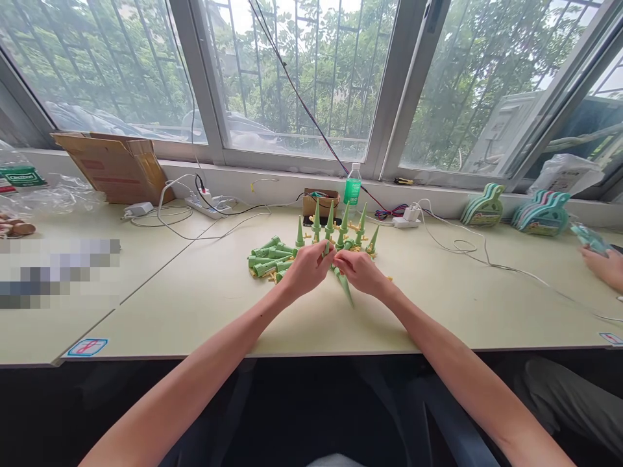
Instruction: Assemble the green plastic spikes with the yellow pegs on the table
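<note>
My left hand (307, 269) is closed, its thumb and fingertips pinching a small green plastic piece (327, 248). My right hand (361, 271) meets it fingertip to fingertip in a pinch; what it grips is too small and covered to make out. Just under the right fingers a green pointed spike (344, 288) slants with its tip toward me. Behind the hands several green cone spikes (344, 222) with yellow valves stand upright in a cluster. Left of my left hand lies a pile of green tubes (270, 259), with small yellow pieces among them.
A small cardboard box (321, 202) and a green-labelled bottle (353, 185) stand behind the spikes. A power strip (209, 206), a charger (406, 220) and white cables cross the table. Green hanger-like parts (484, 206) stand at right. Another person's hand (603, 267) is at the far right.
</note>
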The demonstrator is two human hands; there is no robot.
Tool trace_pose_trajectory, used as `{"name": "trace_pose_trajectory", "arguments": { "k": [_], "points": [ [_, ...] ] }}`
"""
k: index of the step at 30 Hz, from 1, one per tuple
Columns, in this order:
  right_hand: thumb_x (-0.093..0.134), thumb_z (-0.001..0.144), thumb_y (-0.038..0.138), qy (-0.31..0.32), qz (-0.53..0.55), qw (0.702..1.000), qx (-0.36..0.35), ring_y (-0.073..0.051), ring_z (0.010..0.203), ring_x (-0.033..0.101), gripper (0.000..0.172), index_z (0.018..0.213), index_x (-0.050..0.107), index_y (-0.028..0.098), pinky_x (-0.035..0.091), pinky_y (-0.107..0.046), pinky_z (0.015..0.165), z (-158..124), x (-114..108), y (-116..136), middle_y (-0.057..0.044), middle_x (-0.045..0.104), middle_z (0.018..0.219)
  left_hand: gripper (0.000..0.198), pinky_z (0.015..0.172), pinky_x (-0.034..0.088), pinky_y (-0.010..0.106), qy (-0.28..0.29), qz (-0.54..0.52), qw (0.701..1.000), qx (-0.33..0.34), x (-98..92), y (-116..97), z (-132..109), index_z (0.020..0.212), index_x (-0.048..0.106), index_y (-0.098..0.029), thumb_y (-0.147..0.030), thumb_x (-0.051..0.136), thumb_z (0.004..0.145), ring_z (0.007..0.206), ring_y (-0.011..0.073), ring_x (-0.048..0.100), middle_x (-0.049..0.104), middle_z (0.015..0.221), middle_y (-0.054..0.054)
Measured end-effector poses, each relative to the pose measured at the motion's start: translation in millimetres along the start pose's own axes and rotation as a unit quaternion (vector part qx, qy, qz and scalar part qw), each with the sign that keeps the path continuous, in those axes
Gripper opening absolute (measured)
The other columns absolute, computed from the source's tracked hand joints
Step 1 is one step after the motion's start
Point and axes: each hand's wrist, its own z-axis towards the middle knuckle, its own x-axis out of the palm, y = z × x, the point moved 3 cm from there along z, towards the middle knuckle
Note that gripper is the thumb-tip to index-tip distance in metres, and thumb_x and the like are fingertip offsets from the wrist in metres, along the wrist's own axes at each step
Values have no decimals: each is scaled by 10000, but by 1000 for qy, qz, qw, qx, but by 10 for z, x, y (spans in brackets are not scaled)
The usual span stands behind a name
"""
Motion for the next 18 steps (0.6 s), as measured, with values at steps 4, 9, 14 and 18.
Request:
{"name": "trace_pose_trajectory", "arguments": {
  "k": [4, 9, 14, 18],
  "points": [
    [375, 968, 358, -4, -13, 1000, 10, -103, 530, 387, 354, 655, 394, 194, 271, -243, 535, 1, 0, -14, 19, 492, 599, 205, 537, 347, 204, -11, 0, 1000, -2, -12, -16, 3, 802, 545, -183, -321, 456, 925, 496, 77, 356, 473, 576, -48],
    [400, 950, 348, -7, -7, 1000, 3, -102, 517, 362, 360, 624, 363, 200, 273, -244, 530, 4, -9, -1, 25, 460, 564, 203, 531, 343, 203, 0, -3, 1000, -3, -6, -23, -2, 801, 541, -182, -312, 449, 928, 497, 76, 355, 475, 583, -45],
    [440, 931, 352, -15, -3, 1000, 0, -105, 520, 374, 363, 605, 399, 196, 299, -244, 536, 6, -17, 11, 18, 482, 560, 208, 522, 342, 203, 5, -3, 1000, -2, -5, -22, -4, 795, 536, -182, -311, 443, 928, 494, 77, 356, 467, 578, -43],
    [458, 921, 345, -21, -2, 1000, -1, -106, 512, 375, 360, 596, 419, 195, 311, -242, 535, 2, -20, 15, 14, 491, 552, 205, 522, 344, 204, 7, -4, 1000, -3, -9, -26, -5, 794, 532, -184, -310, 441, 928, 493, 78, 362, 471, 579, -42]
  ]
}}
